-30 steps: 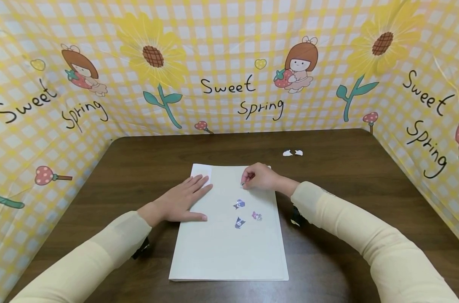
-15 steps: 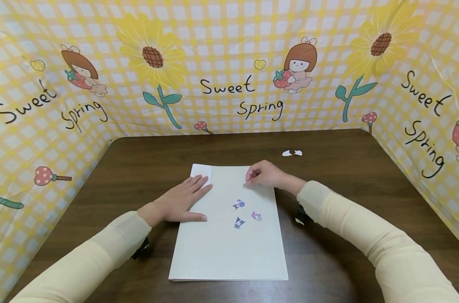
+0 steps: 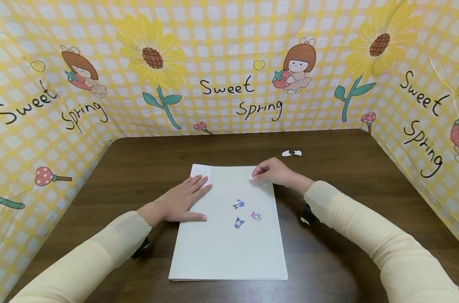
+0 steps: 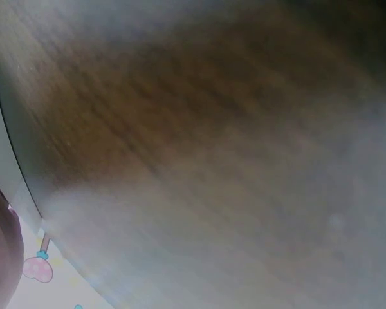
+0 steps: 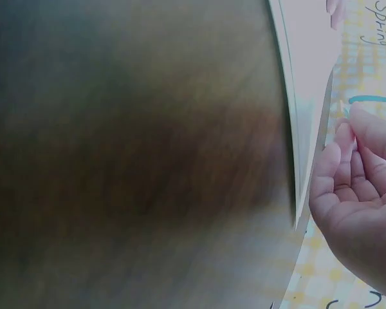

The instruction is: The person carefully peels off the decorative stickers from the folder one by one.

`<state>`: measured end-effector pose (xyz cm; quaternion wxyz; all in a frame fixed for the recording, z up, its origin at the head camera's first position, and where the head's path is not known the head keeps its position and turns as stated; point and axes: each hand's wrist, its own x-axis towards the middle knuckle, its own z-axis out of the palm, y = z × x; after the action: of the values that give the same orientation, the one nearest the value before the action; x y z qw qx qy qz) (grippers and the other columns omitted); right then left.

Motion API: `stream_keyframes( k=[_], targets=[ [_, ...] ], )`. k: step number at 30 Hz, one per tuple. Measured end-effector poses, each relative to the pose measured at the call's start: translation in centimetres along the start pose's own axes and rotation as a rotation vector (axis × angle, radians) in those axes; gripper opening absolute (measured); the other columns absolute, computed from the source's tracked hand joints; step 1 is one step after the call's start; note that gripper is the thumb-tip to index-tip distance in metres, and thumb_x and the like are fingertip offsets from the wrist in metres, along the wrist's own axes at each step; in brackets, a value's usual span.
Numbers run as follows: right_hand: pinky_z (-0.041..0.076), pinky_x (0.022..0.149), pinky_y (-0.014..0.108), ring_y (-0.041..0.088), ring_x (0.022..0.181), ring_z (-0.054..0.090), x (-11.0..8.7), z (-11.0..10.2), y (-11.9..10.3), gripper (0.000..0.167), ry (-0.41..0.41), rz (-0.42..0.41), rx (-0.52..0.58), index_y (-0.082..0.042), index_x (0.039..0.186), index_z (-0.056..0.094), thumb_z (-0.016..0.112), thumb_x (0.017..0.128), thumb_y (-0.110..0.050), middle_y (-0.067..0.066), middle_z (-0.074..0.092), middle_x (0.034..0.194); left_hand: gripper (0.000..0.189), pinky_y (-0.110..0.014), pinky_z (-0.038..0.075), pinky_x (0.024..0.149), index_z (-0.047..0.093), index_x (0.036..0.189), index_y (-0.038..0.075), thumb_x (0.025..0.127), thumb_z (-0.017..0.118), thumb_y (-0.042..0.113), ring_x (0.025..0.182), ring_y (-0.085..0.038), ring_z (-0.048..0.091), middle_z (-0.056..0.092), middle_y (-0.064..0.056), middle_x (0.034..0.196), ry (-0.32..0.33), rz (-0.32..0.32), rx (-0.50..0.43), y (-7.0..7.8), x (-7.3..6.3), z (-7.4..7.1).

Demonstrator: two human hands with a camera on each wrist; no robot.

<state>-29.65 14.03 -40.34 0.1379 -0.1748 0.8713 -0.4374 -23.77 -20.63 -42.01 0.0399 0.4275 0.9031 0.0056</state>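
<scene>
My left hand (image 3: pixel 184 198) lies flat with spread fingers at the left edge of a large white drawing pad (image 3: pixel 222 252). Its fingertips press down a small white sheet (image 3: pixel 201 170) at the pad's top left corner. Over the top right corner my right hand (image 3: pixel 273 172) pinches a small pale sticker (image 3: pixel 251 178) between thumb and forefinger. The right wrist view shows that hand (image 5: pixel 360 174) with thumb and forefinger together and the other fingers curled. Several purple and pink cartoon stickers mark the pad's middle: a purple one (image 3: pixel 238 204), a dark purple one (image 3: pixel 238 223) and a pink one (image 3: pixel 256 216).
Two torn white scraps (image 3: pixel 291 153) lie on the brown wooden table (image 3: pixel 146 155) beyond the pad's far right corner. A yellow checked cloth (image 3: pixel 222 50) with flowers and lettering walls in the table's back and sides. Table surface fills most of the left wrist view.
My right hand has drawn back to the right and slightly away toward the pad's top right corner, still pinching the small sticker. The left hand and the stickers on the pad have stayed put.
</scene>
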Motion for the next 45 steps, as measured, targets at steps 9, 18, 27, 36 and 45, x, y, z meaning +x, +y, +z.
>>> stream_keyframes(
  k=[9, 18, 27, 36, 45],
  targets=[
    [0.048, 0.069, 0.030, 0.019, 0.079, 0.054, -0.3, -1.6, 1.1, 0.008, 0.022, 0.052, 0.068, -0.004, 0.094, 0.074, 0.074, 0.087, -0.009, 0.005, 0.067, 0.088, 0.097, -0.048, 0.013, 0.115, 0.022, 0.155, 0.008, 0.088, 0.042, 0.075, 0.146, -0.034, 0.009, 0.013, -0.017, 0.160, 0.000, 0.005, 0.008, 0.1, 0.1, -0.2],
    [0.051, 0.071, 0.030, 0.021, 0.081, 0.057, -0.6, -3.4, 2.6, 0.018, 0.029, 0.073, 0.156, 0.002, 0.104, 0.068, 0.071, 0.089, -0.007, 0.009, 0.066, 0.092, 0.097, -0.046, 0.010, 0.116, 0.021, 0.156, 0.009, 0.088, 0.040, 0.076, 0.147, -0.032, 0.007, 0.012, -0.016, 0.160, -0.018, -0.012, -0.003, 0.2, 0.0, -0.4],
    [0.052, 0.075, 0.031, 0.022, 0.086, 0.057, -1.1, -5.2, 3.9, 0.018, 0.079, 0.102, 0.178, 0.002, 0.107, 0.065, 0.068, 0.091, -0.007, 0.010, 0.063, 0.097, 0.097, -0.046, 0.011, 0.116, 0.021, 0.156, 0.009, 0.087, 0.037, 0.077, 0.147, -0.032, 0.008, 0.012, -0.015, 0.160, -0.014, -0.014, 0.008, 0.2, 0.0, -0.2],
    [0.051, 0.077, 0.028, 0.019, 0.089, 0.057, -1.8, -7.7, 5.5, 0.026, 0.151, 0.137, 0.194, 0.006, 0.113, 0.062, 0.068, 0.092, -0.009, 0.010, 0.061, 0.100, 0.098, -0.047, 0.012, 0.116, 0.021, 0.156, 0.009, 0.087, 0.037, 0.077, 0.147, -0.032, 0.008, 0.012, -0.016, 0.160, -0.022, -0.018, 0.003, 0.4, -0.1, -0.3],
    [0.051, 0.079, 0.026, 0.013, 0.086, 0.059, -2.4, -10.1, 7.1, 0.032, 0.209, 0.183, 0.223, 0.008, 0.119, 0.059, 0.066, 0.094, -0.009, 0.005, 0.062, 0.097, 0.097, -0.047, 0.012, 0.116, 0.020, 0.156, 0.009, 0.088, 0.038, 0.076, 0.147, -0.033, 0.008, 0.012, -0.016, 0.160, -0.019, -0.010, 0.005, 0.4, 0.0, -0.4]
  ],
)
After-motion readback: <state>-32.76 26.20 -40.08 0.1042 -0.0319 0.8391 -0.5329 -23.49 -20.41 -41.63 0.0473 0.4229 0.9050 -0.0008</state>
